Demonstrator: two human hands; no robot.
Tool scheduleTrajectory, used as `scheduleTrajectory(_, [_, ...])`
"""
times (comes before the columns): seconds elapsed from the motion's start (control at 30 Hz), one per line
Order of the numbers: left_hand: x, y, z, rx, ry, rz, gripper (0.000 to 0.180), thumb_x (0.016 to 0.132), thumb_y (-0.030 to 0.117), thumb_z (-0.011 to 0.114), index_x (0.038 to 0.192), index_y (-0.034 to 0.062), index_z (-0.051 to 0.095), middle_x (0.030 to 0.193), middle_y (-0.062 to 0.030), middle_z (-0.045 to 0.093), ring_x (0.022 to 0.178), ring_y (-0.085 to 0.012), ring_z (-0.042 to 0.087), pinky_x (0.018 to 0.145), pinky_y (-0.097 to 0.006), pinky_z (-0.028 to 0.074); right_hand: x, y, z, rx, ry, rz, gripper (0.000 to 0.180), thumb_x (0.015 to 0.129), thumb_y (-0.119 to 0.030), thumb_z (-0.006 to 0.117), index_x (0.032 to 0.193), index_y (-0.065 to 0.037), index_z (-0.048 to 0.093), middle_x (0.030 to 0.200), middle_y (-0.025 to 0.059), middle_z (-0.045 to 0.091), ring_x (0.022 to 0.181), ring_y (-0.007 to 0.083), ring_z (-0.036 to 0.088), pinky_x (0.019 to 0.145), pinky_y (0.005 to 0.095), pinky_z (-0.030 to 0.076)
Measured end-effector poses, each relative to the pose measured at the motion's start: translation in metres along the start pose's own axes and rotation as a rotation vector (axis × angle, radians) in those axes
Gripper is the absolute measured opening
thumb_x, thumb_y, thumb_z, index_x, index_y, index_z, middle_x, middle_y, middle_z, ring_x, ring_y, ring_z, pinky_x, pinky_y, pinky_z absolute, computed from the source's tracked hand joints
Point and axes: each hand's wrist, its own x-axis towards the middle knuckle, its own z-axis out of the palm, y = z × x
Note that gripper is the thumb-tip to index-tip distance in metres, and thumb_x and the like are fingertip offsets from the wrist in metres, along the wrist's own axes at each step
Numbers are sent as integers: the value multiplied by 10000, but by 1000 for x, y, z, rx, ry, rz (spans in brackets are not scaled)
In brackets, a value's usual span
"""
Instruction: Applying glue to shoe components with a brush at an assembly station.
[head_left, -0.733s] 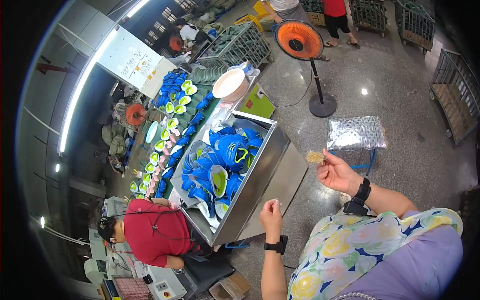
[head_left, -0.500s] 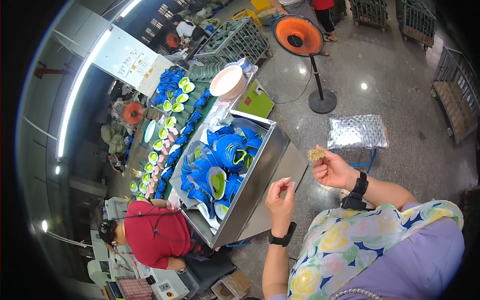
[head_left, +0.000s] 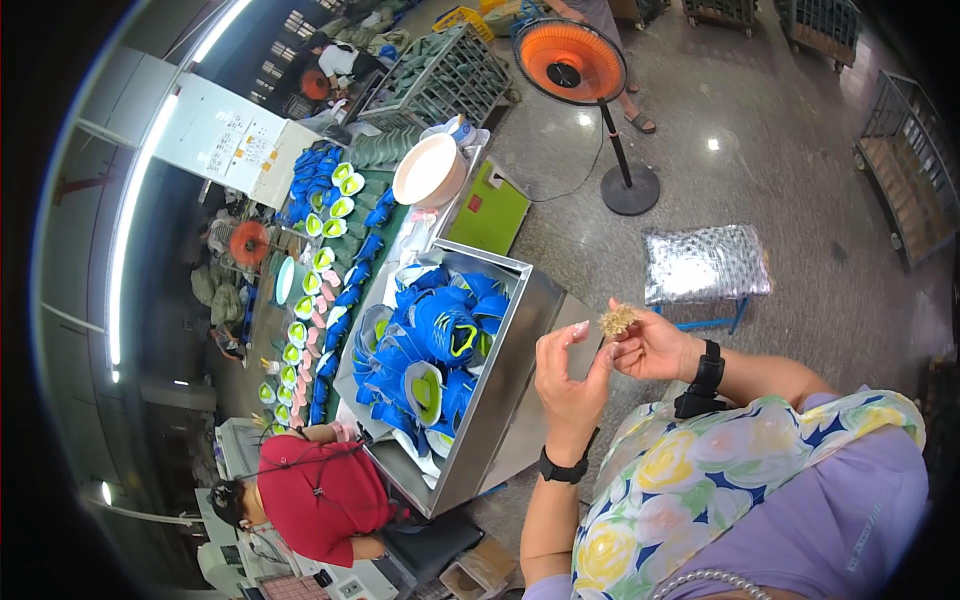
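A small tan, bristly clump [head_left: 618, 320] is pinched in the fingers of my right hand [head_left: 650, 345]; its exact kind I cannot make out. Close beside it on the left is my left hand [head_left: 572, 385], raised with the thumb and index finger apart and nothing visible between them. The left thumb tip comes near the right fingertips. Left of both hands, a metal bin [head_left: 488, 375] holds a heap of blue shoe uppers [head_left: 443, 322] with lime-green and grey linings. A black band is on each wrist.
Beyond the bin, a pale basin [head_left: 430, 170] stands by a long table with rows of blue uppers [head_left: 345, 297]. A person in red [head_left: 325, 497] bends at the lower left. An orange stand fan [head_left: 570, 65], a silver-topped stool [head_left: 705, 265] and wheeled cage carts [head_left: 905, 165] occupy the floor.
My left hand has moved up toward the right one, its thumb and index finger spreading. My right hand has shifted slightly left and down with the bristly clump. The view has tilted a little.
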Motion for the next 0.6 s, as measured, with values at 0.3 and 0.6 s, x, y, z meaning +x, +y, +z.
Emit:
scheduleTrajectory(0.3, [33, -6, 36, -24, -57, -60, 429, 739, 39, 827, 1131, 9, 653, 1060, -94, 627, 978, -216, 623, 876, -330, 503, 4, -34, -11, 15, 95, -51, 309, 979, -411, 632, 901, -113, 603, 724, -58, 515, 566, 41, 466, 527, 167, 402])
scheduleTrajectory(0.6, [35, -33, 60, -250, 54, -426, 175, 901, 65, 713, 1052, -19, 686, 981, -74, 702, 913, -154, 654, 806, -287, 515, 0, -55, -11, -22, 79, -134, 354, 934, -472, 673, 939, -132, 573, 762, -47, 520, 665, 61, 517, 590, 193, 443])
